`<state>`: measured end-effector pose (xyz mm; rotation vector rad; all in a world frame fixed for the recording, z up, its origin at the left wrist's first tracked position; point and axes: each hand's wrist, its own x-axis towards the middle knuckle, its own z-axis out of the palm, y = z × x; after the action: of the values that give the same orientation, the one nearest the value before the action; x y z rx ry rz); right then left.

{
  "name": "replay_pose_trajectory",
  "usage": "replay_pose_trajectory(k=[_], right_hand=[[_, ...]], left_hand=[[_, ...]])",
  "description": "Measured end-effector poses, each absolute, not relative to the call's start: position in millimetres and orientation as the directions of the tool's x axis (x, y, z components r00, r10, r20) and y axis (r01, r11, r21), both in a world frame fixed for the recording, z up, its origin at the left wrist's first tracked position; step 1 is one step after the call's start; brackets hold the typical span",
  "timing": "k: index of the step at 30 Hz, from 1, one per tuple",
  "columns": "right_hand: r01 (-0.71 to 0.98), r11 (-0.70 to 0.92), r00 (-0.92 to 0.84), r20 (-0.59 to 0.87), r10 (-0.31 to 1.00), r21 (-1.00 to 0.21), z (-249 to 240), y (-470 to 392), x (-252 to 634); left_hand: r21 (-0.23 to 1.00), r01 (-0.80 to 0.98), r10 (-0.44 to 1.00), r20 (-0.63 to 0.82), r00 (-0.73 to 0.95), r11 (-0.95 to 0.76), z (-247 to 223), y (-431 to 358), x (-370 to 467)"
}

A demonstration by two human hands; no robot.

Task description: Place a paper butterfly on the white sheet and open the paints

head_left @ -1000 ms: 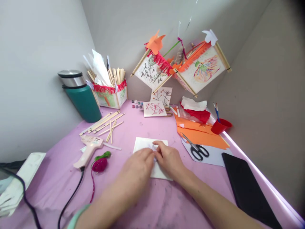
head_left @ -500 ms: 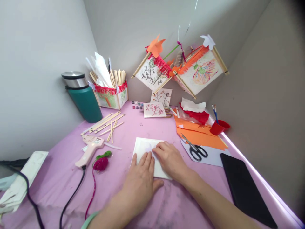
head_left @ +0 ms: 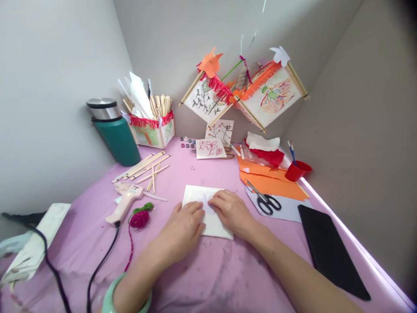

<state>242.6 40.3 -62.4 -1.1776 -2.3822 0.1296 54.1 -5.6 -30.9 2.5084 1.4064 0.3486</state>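
A square white card (head_left: pixel 217 226) lies flat on the table between my hands. On its middle sits a small pale lavender paper cutout (head_left: pixel 207 206) with pointed tips, partly covered by fingers. My left hand (head_left: pixel 183 228) rests over the card's left edge, fingers stretched toward the cutout's left side and thumb lower down. From the right, my right hand (head_left: pixel 233 212) reaches in with bent fingers together, its fingertips closed on the cutout's right edge.
At left lie a pink glue gun (head_left: pixel 125 202), magenta yarn (head_left: pixel 140 219) and wooden sticks (head_left: pixel 143 167); a green bottle (head_left: pixel 115 139) stands behind. Black scissors (head_left: pixel 265 200), orange paper (head_left: pixel 267 176), a red cup (head_left: pixel 297 170) and a black tablet-like slab (head_left: pixel 330 250) are at right.
My left hand has slid left and turned its fingers rightward, uncovering more of the card and the lavender cutout. My right hand stays nearly in place. The view has shifted slightly.
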Motion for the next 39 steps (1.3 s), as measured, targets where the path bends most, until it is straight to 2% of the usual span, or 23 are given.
replay_pose_trajectory(k=[6,10,13,19,23,27,33,37,39], right_hand=[[0.689,0.65,-0.536,0.38,0.754,-0.321,-62,41,246],[0.675,0.664,-0.559,0.364,0.745,-0.323,-61,41,248],[0.658,0.678,-0.576,0.361,0.733,-0.328,-61,42,248],[0.641,0.694,-0.59,0.368,0.719,-0.329,-64,43,249],[0.638,0.695,-0.592,0.366,0.718,-0.331,-63,43,250],[0.631,0.697,-0.594,0.366,0.716,-0.34,-64,43,250],[0.633,0.685,-0.583,0.36,0.728,-0.36,-59,43,252],[0.67,0.614,-0.458,0.418,0.785,-0.418,-53,43,253],[0.684,0.614,-0.452,0.432,0.78,-0.393,-52,42,252]], left_hand=[[0.419,0.758,0.861,0.15,0.485,-0.5,-32,-4,47],[0.529,0.735,0.895,0.117,0.431,-0.424,-29,-1,38],[0.538,0.741,0.907,0.119,0.405,-0.402,-26,-1,36],[0.322,0.77,0.828,0.323,0.458,-0.551,-31,-1,47],[0.255,0.756,0.798,0.189,0.572,-0.602,-35,-3,55],[0.189,0.792,0.814,0.089,0.575,-0.58,-33,-7,59],[0.059,0.828,0.829,0.087,0.552,-0.558,-37,-11,70],[0.016,0.828,0.824,0.109,0.556,-0.561,-46,-11,71],[0.011,0.828,0.824,0.106,0.557,-0.561,-47,-10,71]])
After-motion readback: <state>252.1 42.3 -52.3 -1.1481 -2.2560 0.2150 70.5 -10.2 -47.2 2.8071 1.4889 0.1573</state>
